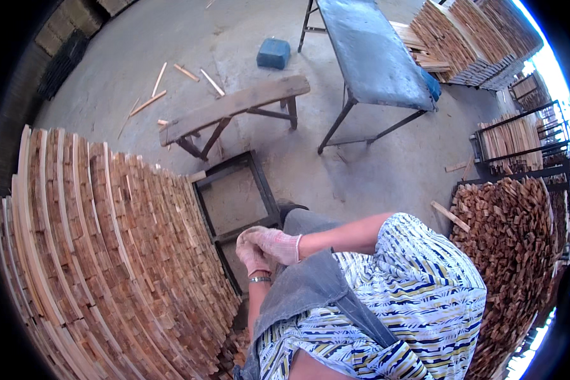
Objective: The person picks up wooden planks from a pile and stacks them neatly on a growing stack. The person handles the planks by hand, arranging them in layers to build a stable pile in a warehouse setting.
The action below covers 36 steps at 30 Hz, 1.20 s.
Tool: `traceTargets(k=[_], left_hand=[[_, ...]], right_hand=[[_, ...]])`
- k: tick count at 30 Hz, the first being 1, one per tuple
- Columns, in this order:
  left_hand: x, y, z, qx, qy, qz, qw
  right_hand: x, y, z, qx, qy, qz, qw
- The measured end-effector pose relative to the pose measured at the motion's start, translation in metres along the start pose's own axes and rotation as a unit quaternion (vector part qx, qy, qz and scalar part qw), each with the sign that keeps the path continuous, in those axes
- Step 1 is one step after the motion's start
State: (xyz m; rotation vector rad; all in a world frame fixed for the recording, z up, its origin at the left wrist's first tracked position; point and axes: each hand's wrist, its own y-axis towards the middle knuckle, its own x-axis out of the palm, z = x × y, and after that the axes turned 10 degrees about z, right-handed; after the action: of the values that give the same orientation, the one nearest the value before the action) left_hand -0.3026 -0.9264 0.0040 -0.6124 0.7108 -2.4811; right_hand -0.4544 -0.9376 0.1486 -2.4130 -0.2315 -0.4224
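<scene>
My left hand (251, 256), in a pale knitted work glove with a watch (259, 278) at the wrist, is held in front of my body. Pressed against it is my right hand (277, 244), in a similar glove with a pinkish cuff, its fingers closed over the left hand's fingers. Whatever may lie between the two hands is hidden. Just beyond and below them is a black metal frame (267, 190) on the floor. A tall stack of thin wooden slats (133, 234) rises close on the left. My grey apron (304, 288) hangs beneath my forearms.
A low wooden bench (234, 106) and a metal-topped table (383, 54) stand ahead. A blue container (273, 53) and loose wood strips (149, 102) lie on the concrete floor (133, 63). More slat stacks (506, 234) line the right side.
</scene>
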Motion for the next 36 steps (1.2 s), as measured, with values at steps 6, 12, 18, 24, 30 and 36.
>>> traceTargets(k=[6,12,18,24,30,36], left_hand=[[0.045,-0.071,0.055,0.080,0.107,0.043,0.990],[0.212,-0.111,0.033,0.086,0.336,-0.136,0.928],[0.597,0.001,-0.197,0.119,0.314,-0.195,0.922],[0.919,0.169,-0.357,0.201,0.426,-0.179,0.863],[1.049,0.308,-0.361,0.199,0.424,-0.153,0.870],[1.139,0.455,-0.248,0.279,0.402,-0.152,0.859]], right_hand=[[0.001,-0.020,-0.009,-0.089,0.028,0.037,0.995],[-0.157,-0.023,-0.075,0.061,0.231,-0.037,0.970],[-0.556,0.104,-0.184,0.049,0.464,-0.013,0.884],[-0.889,0.237,-0.322,0.071,0.627,-0.184,0.753],[-0.985,0.377,-0.429,0.488,0.822,-0.290,0.044],[-0.952,0.491,-0.585,0.438,0.817,-0.058,-0.371]])
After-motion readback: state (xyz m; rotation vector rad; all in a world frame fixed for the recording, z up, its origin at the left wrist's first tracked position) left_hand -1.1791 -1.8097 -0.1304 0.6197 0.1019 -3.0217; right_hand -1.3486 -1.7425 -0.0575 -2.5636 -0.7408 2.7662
